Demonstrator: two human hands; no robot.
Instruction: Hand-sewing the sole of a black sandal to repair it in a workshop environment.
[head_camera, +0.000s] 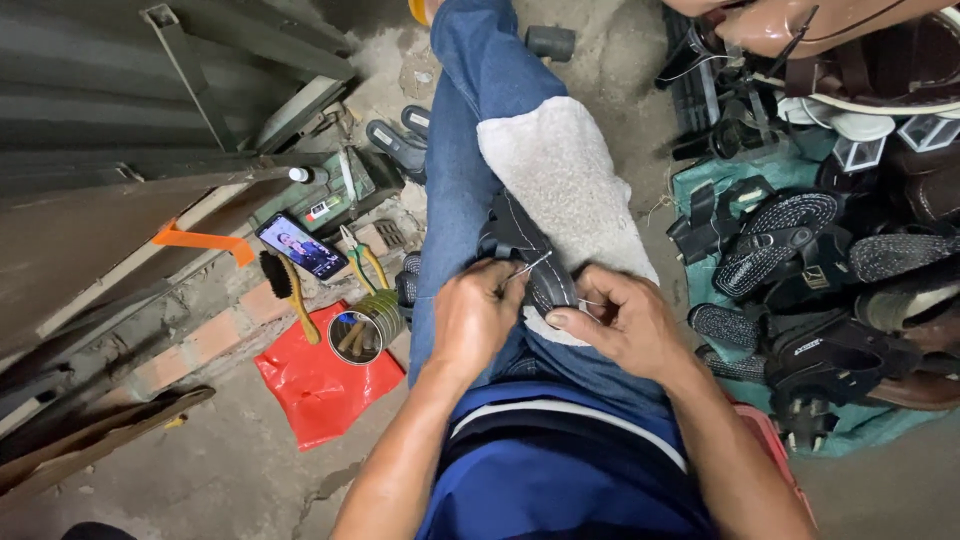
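Note:
A dark sandal (520, 245) with pale stitching along its sole lies on a grey-white cloth (560, 180) spread over my blue-jeaned thigh. My left hand (475, 315) pinches a thin metal needle or awl (530, 266) at the sandal's edge. My right hand (620, 320) grips the sandal's near end and pinches a thin thread beside it. Both hands touch the sandal.
A heap of dark sandals and brown shoes (820, 250) lies on a green sheet at the right. On the left are a phone (302, 246), a brush (285, 285), pliers (358, 252), a tin (362, 325) of tools, a red plastic bag (320, 385) and slanted metal panels (120, 120).

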